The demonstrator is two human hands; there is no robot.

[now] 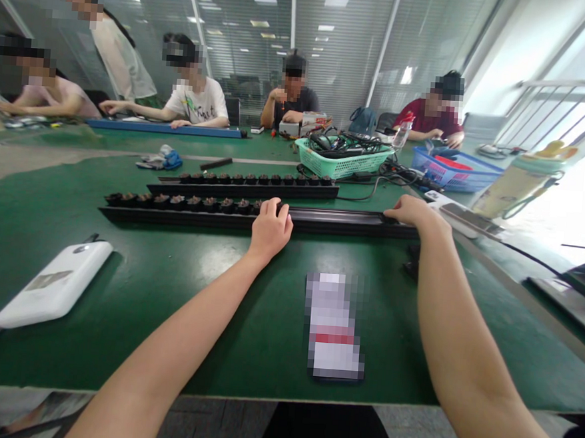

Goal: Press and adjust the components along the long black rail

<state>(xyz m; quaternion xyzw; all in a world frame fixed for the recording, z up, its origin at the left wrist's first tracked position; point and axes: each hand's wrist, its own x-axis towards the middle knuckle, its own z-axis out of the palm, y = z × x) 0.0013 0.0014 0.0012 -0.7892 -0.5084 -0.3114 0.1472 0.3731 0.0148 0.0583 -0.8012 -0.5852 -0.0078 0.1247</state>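
Observation:
A long black rail (337, 226) lies crosswise on the green table before me. Its left part holds a row of round black socket-like modules (193, 203) with copper-coloured bits on top, while the right part is a bare channel. My left hand (272, 229) is closed over the rail at the right end of that row; the fingertips are partly hidden. Around the rail's right end, my right hand (416, 211) is closed, a finger reaching into the channel. Just behind lies a second, shorter black rail (244, 189) with similar modules, touched by neither hand.
A phone (335, 325) lies in front, a white power bank (57, 286) at left. Behind are blue-grey gloves (160, 158), a green basket (346, 161) of cables and a blue basket (456, 174). A drink cup (515, 184) stands right. Several people sit across the table.

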